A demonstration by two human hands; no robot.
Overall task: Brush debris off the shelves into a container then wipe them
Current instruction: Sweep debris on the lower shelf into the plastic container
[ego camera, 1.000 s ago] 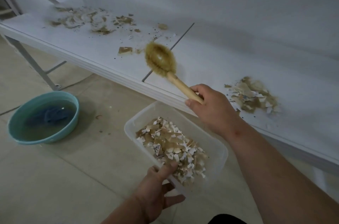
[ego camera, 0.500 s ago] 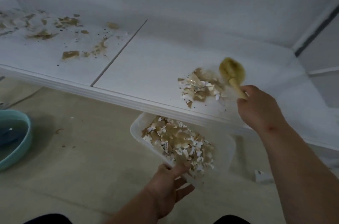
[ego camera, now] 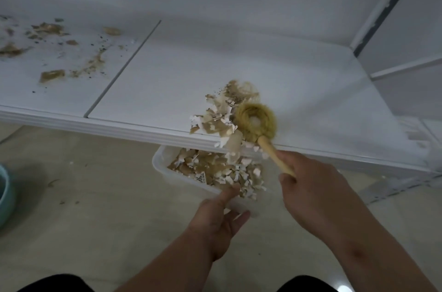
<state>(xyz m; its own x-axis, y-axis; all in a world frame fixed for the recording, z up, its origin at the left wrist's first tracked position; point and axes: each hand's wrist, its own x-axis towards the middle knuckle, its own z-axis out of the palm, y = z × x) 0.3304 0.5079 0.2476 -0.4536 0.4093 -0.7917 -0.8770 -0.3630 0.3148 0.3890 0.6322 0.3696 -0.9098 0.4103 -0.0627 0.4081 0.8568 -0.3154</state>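
The right hand point(ego camera: 313, 193) has its grip closed around the wooden handle of the brush point(ego camera: 257, 121), whose round bristled head lies on the white shelf point(ego camera: 215, 71) right at the near edge. Just left of the bristles, a pile of debris point(ego camera: 220, 114) of brown and white flakes is bunched against the brush; some flakes hang over the shelf lip and several are in the air below it. Directly beneath, the left hand point(ego camera: 220, 217) holds the clear plastic container point(ego camera: 160, 162) by its near rim, thumb on top of the rim and fingers underneath. The container's far end sits under the shelf edge, and it already carries a heap of the same flakes. One scrap inside bears dark print, too small to read.

A seam divides the shelf into two panels. The right panel is bare apart from the pile; the left panel has scattered debris point(ego camera: 52, 52), brown bits and smears with dark specks, well apart from the brush. A teal basin point(ego camera: 4, 198) stands on the floor at the far left, mostly out of view. A white upright point(ego camera: 387, 4) rises at the shelf's right end.
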